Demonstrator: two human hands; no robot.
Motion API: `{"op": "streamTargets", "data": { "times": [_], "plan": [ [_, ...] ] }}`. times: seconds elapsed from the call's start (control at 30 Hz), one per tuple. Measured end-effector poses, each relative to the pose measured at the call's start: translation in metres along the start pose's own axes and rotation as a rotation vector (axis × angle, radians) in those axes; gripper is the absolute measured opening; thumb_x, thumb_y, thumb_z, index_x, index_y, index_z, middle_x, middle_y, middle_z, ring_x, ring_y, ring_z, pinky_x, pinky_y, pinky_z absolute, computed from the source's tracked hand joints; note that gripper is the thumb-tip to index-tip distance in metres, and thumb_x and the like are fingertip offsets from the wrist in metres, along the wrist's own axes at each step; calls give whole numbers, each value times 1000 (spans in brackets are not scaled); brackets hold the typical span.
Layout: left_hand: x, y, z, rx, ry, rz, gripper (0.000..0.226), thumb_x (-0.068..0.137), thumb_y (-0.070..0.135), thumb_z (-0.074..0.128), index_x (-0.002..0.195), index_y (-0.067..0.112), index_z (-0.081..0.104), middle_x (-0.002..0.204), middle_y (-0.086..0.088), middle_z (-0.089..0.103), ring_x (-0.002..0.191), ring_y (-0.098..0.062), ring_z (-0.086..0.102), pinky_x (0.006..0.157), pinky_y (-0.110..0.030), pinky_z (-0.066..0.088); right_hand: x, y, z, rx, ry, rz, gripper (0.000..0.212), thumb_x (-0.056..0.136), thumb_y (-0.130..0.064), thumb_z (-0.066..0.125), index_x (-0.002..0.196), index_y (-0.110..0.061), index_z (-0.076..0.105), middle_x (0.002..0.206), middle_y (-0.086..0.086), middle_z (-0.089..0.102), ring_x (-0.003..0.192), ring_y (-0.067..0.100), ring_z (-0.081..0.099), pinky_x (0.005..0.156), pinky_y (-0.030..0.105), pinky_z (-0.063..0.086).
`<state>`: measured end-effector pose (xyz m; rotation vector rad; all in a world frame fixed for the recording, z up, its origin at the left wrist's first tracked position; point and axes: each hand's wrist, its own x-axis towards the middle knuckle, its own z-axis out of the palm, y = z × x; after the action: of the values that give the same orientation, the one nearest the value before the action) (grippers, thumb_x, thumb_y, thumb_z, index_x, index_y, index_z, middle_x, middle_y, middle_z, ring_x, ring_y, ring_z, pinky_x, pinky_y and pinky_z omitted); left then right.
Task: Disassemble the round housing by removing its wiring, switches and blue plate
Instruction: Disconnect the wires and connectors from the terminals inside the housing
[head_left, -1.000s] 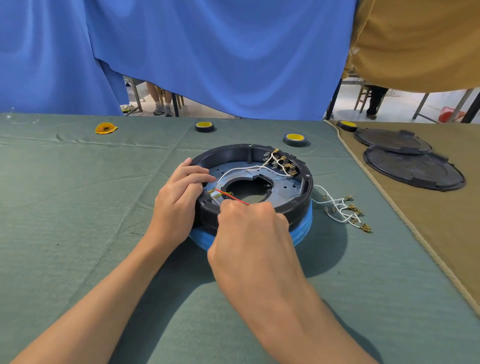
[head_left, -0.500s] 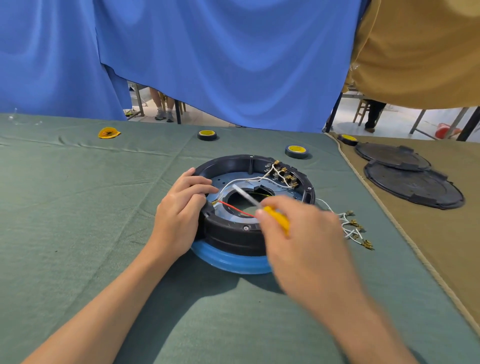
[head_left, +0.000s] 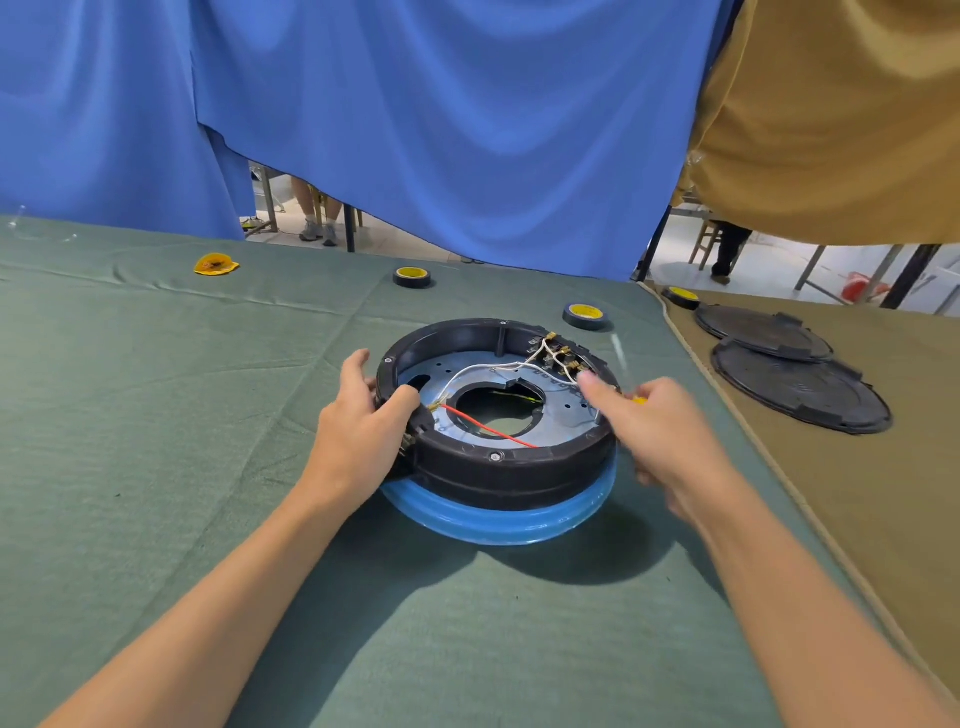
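Near the tabletop's (head_left: 156, 415) right edge: round housing (head_left: 498, 467) is lying open side up, with blue plate (head_left: 457, 369) and white wiring (head_left: 483, 368) inside.
Left hand (head_left: 358, 431): is clasping the housing's left rim, thumb hooked inside, grip holding that rim.
Right hand (head_left: 660, 426): blurred, is hovering at the right rim, forefinger extended, grip holding a yellow-handled screwdriver (head_left: 640, 400).

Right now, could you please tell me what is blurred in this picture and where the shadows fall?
Head view: the right hand and its screwdriver are smeared by motion blur; the left hand gripping the round housing is sharp. Head view: soft shadows of housing and arms fall toward the camera on the green cloth.
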<state>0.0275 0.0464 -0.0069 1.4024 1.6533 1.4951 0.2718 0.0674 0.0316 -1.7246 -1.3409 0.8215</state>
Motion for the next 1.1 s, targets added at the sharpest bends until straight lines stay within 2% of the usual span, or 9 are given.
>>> {"op": "streamTargets", "data": {
  "times": [0.07, 0.1, 0.23, 0.47, 0.7, 0.8, 0.93, 1.0, 1.1],
  "plan": [
    [0, 0, 0, -50, -40, -39, 31, 72, 39, 51, 99, 52, 61, 74, 22, 66, 75, 5, 59, 64, -12, 38, 3, -1, 6, 0, -51, 38, 40, 65, -45, 71, 80, -13, 51, 78, 8, 49, 65, 24, 40, 51, 29, 29],
    [0, 1, -1, -65, -47, -33, 23, 71, 38, 50, 86, 49, 63, 73, 20, 67, 71, 4, 59, 64, -18, 39, 3, -3, 8, 20, -57, 47, 29, 64, -31, 69, 75, -13, 49, 75, 10, 47, 62, 23, 38, 49, 28, 28],
    [1, 7, -2, -146, -55, -27, 17, 66, 33, 51, 74, 34, 66, 67, 10, 69, 61, -2, 59, 66, -29, 42, 0, -7, 12, 120, 3, 81, 19, 67, -6, 55, 66, -16, 38, 67, 8, 35, 55, 19, 29, 42, 21, 20],
    [11, 20, -36, -286, -28, 24, 21, 59, 37, 58, 71, 22, 64, 63, 3, 63, 67, -23, 54, 71, -41, 43, -12, -40, 22, 187, 75, -20, 21, 64, -6, 51, 60, -16, 33, 61, 4, 31, 57, 21, 28, 42, 22, 21],
    [16, -8, -100, -315, 83, -40, 14, 63, 20, 58, 72, 14, 66, 62, -1, 62, 66, -23, 52, 70, -40, 41, -31, -60, 89, 135, -32, -52, 22, 69, -11, 52, 62, -16, 33, 62, 1, 34, 54, 22, 30, 48, 27, 23],
    [16, -22, -117, -318, 116, -57, 9, 69, 14, 57, 70, 14, 66, 59, -1, 62, 59, -22, 51, 60, -32, 43, -35, -58, 115, 130, -88, -31, 20, 71, -14, 52, 64, -17, 33, 65, 1, 36, 55, 22, 31, 47, 25, 24],
    [17, -41, -125, -318, 128, -83, 23, 80, 2, 53, 68, 15, 68, 58, -1, 63, 57, -21, 52, 55, -29, 43, -30, -52, 123, 68, -153, -76, 37, 75, -42, 58, 57, -19, 35, 59, 0, 39, 54, 21, 34, 48, 27, 27],
    [18, -45, -123, -315, 116, -89, 22, 80, 3, 53, 69, 15, 68, 59, -1, 62, 58, -21, 52, 58, -33, 41, -17, -51, 112, 118, -53, -82, 48, 78, -55, 57, 53, -18, 40, 54, -1, 44, 54, 23, 40, 49, 28, 31],
    [19, -45, -117, -310, 110, -91, 17, 75, 8, 54, 69, 17, 68, 59, 0, 61, 56, -19, 52, 59, -34, 39, 12, -40, 92, -77, 212, -144, 20, 87, -28, 57, 72, -16, 61, 76, 5, 63, 80, 31, 57, 67, 35, 45]
  ]
}}
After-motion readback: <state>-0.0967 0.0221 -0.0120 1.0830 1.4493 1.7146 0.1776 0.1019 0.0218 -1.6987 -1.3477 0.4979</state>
